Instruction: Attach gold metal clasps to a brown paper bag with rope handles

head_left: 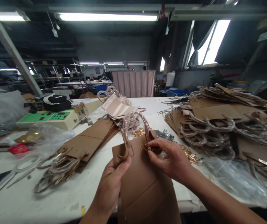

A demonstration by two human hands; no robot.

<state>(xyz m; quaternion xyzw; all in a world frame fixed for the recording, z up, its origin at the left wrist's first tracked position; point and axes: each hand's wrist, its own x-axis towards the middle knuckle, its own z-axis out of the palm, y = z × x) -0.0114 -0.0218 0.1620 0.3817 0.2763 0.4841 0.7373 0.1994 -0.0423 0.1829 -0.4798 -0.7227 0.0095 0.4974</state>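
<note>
A brown bag panel hangs over the table's front edge, its curved, plastic-wrapped handle standing up at the top. My left hand is closed on the panel's upper left edge, thumb in front, near the handle's left tab. At the upper right, the fingertips of my right hand pinch a small gold metal clasp against the panel beside the handle's right tab. The fingers partly hide the clasp, so how it sits on the panel cannot be made out.
Stacked brown panels with wrapped handles lie left and right. Behind the held panel are gold fittings, grey metal pieces and beige pieces. A green-topped machine stands at left; clear plastic lies at right.
</note>
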